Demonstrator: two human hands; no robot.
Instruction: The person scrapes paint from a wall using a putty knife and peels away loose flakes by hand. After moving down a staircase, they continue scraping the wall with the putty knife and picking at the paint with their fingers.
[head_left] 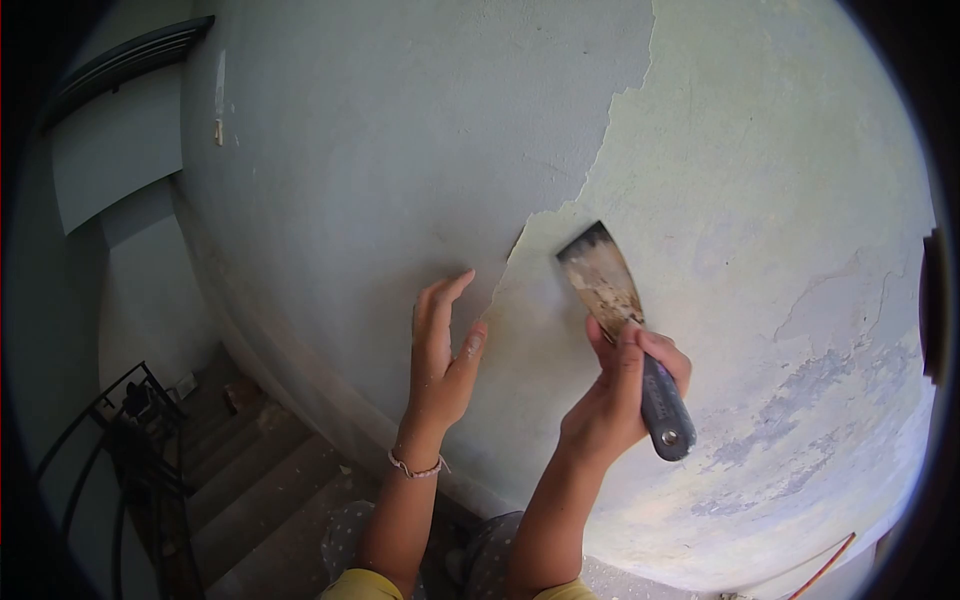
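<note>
My right hand (625, 385) is closed round a putty knife (605, 280) with a dark handle and a wide, plaster-smeared blade. The blade points up and left, close over the pale scraped part of the wall (720, 200). To the left, my left hand (445, 350) is raised at the wall with fingers apart and nothing in it. Its thumb and fingertips are right by the ragged edge of the grey paint layer (400, 150). That edge runs from the top of the wall down to my left hand. A thin bracelet circles my left wrist.
Stairs (260, 500) with scattered chips descend at the lower left beside a black metal railing (155, 470). A dark handrail (130, 65) is at the upper left. Flaking patches (790, 400) mark the wall at right, above a thin reddish rod (825, 565).
</note>
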